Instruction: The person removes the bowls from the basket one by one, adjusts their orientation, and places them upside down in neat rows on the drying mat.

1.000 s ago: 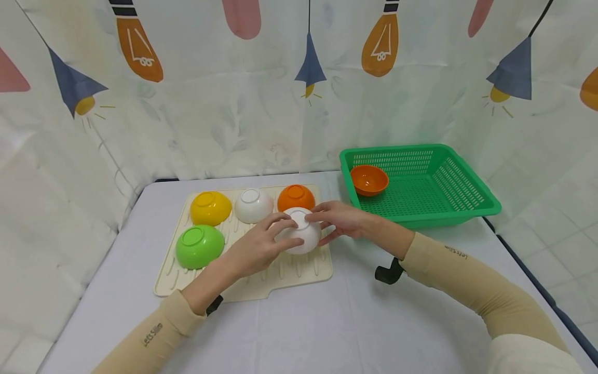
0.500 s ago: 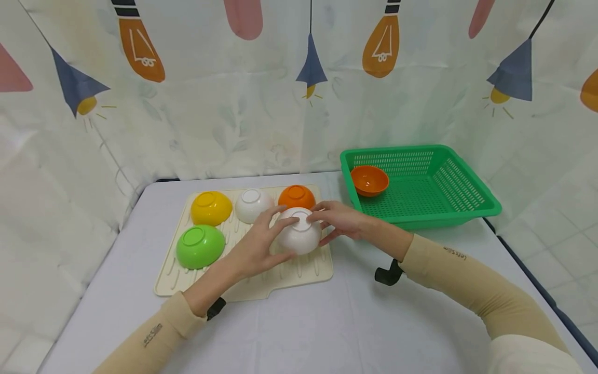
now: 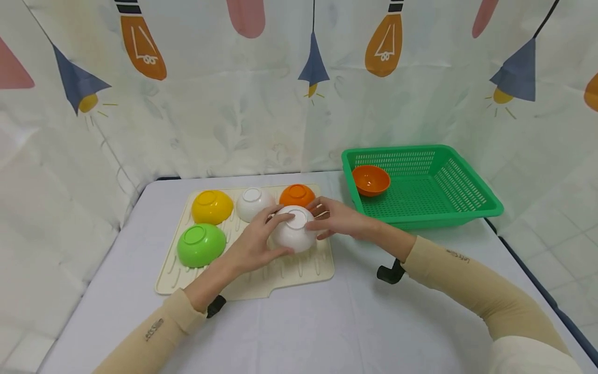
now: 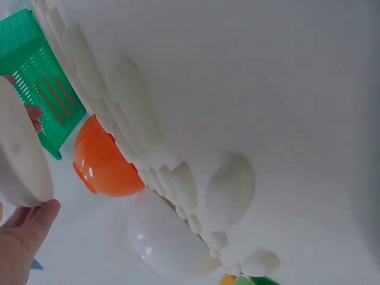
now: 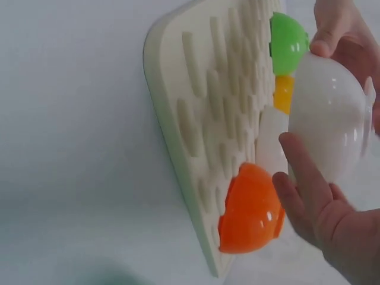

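Base up, a white bowl (image 3: 294, 234) is held between my two hands above the front right of the cream draining mat (image 3: 299, 278). My left hand (image 3: 254, 244) grips it from the left, thumb at the near rim and fingers over the base. On the other side my right hand (image 3: 343, 218) holds its right edge, with fingertips against the wall in the right wrist view. Just behind it an orange bowl (image 3: 297, 194) stands upside down on the mat. A second white bowl (image 3: 254, 203), a yellow bowl (image 3: 212, 206) and a green bowl (image 3: 201, 245) lie inverted too.
A green basket (image 3: 472, 205) stands at the back right of the table, with another orange bowl (image 3: 371, 181) upright in its left end. The white-covered table (image 3: 317, 327) extends in front of the mat. A printed curtain (image 3: 210, 104) hangs behind.
The held white bowl has shifted slightly left and tilted. My left fingers have shifted on its base and its thumb moved to the near rim; my right fingers moved with the bowl.
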The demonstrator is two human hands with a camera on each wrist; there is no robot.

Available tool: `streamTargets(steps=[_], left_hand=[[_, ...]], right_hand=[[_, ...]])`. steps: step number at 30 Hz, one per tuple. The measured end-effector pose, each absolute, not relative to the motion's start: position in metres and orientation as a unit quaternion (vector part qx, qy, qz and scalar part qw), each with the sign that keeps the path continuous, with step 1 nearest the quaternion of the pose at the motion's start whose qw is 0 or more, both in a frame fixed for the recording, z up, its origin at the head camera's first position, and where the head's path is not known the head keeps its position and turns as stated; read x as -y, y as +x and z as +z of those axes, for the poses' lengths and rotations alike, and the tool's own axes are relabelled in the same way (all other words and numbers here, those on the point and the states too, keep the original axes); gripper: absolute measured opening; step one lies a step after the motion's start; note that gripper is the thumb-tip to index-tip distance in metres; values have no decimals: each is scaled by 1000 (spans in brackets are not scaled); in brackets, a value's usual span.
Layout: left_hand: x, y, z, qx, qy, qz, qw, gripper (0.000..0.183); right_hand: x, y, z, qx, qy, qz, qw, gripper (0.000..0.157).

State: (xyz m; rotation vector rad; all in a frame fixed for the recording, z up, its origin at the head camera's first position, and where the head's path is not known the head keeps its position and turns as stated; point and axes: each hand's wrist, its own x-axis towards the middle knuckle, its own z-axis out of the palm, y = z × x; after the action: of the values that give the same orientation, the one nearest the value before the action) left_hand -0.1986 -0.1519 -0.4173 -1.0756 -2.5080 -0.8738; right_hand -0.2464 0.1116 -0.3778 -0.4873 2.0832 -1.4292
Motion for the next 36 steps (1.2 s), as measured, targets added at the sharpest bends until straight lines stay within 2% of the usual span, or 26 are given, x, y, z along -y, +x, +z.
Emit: streamTargets(steps=[7, 15, 19, 23, 28, 36], left_hand=[[165, -196, -414, 873, -343, -322, 126, 76], [177, -194, -408, 875, -323, -348, 100, 76], [183, -191, -408, 882, -308, -347, 84, 74], [190, -187, -406, 888, -297, -341, 83, 74], [201, -186, -407, 895, -288, -331, 75, 73], [217, -188, -410, 910, -265, -315, 46, 74]], right_hand=[[-108, -245, -379, -820, -324, -443, 161, 65], [-98, -246, -389, -806, -411, -416, 86, 72], [-91, -248, -395, -783, -460, -413, 74, 74], [-83, -249, -401, -771, -497, -394, 59, 68], [-70, -251, -408, -782, -502, -365, 52, 60], [-46, -256, -424, -775, -496, -385, 72, 60]])
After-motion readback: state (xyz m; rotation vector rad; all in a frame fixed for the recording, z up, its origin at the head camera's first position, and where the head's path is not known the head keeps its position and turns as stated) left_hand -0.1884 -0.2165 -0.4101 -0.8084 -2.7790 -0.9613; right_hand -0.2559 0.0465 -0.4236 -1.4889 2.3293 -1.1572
